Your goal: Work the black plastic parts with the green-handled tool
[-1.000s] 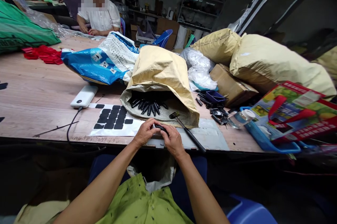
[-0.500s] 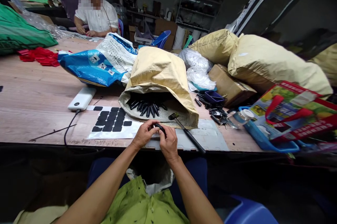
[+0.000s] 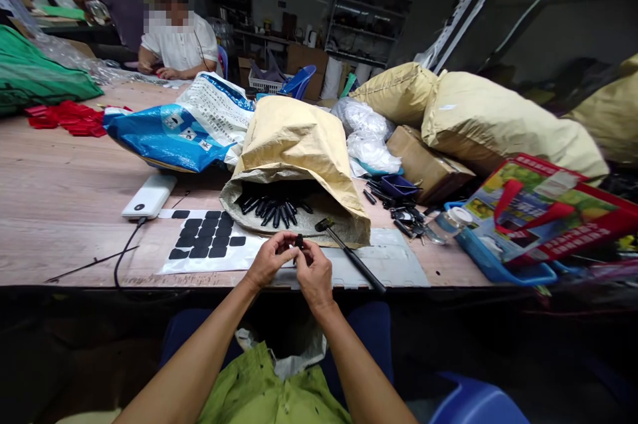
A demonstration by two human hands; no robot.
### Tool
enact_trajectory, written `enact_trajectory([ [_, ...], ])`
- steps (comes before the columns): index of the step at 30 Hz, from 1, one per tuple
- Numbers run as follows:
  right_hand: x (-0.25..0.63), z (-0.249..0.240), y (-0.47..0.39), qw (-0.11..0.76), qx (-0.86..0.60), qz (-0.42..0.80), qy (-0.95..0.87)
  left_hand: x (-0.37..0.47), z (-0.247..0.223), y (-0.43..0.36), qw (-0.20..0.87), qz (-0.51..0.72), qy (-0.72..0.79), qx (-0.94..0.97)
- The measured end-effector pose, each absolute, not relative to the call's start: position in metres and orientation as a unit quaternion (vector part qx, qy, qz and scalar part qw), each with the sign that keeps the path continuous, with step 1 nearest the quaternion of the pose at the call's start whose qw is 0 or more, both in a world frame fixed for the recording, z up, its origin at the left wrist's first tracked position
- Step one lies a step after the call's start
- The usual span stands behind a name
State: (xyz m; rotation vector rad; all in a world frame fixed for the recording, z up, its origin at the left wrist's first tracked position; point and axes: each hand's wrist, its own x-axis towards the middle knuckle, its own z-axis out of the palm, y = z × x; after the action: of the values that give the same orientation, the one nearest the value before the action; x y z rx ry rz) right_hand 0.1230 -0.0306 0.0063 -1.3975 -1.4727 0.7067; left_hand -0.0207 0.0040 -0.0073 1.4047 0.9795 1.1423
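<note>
My left hand (image 3: pixel 272 258) and my right hand (image 3: pixel 315 272) meet over the table's front edge, fingers closed on a small black piece (image 3: pixel 299 241). Its upper end shows between the fingertips; the rest is hidden. Just beyond, an open paper sack (image 3: pixel 299 135) lies with its mouth toward me, and several slim black pieces (image 3: pixel 279 211) spill out of it. A hammer (image 3: pixel 363 268) with a black handle rests to the right of my right hand, its head on the sack's lip. Left of my hands lies a white sheet (image 3: pixel 172 268) bearing rows of black rounded-square patches (image 3: pixel 199 234).
A white power bank (image 3: pixel 149 197) with a cable lies left. A blue-and-white sack (image 3: pixel 164 138) sits behind it. To the right are loose black parts (image 3: pixel 393 191), a clear jar (image 3: pixel 448 224), a blue tray (image 3: pixel 498 264) and a red printed bag (image 3: pixel 538 205). Two people sit far left.
The black piece has turned in my fingers from lying slanted to standing more upright. My right fingertips have drawn closer to the left. The whole view has shifted slightly.
</note>
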Motion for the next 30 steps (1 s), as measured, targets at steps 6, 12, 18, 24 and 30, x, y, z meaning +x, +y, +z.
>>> enact_trajectory([
  [6, 0.131, 0.015, -0.024, 0.491, -0.552, 0.373, -0.561, -0.02, -0.011, 0.005, 0.5, 0.451, 0.414, 0.613],
  [12, 0.147, 0.016, -0.022, 0.478, -0.485, 0.483, -0.551, -0.016, -0.014, 0.003, 0.481, 0.442, 0.391, 0.648],
  [18, 0.166, 0.023, -0.025, 0.456, -0.512, 0.438, -0.581, -0.017, -0.006, 0.003, 0.383, 0.451, 0.388, 0.707],
  [24, 0.169, 0.014, -0.022, 0.498, -0.482, 0.577, -0.432, -0.017, -0.012, 0.004, 0.317, 0.443, 0.405, 0.734],
  [30, 0.162, 0.01, -0.022, 0.509, -0.475, 0.598, -0.397, -0.018, -0.023, 0.005, 0.259, 0.447, 0.41, 0.752],
])
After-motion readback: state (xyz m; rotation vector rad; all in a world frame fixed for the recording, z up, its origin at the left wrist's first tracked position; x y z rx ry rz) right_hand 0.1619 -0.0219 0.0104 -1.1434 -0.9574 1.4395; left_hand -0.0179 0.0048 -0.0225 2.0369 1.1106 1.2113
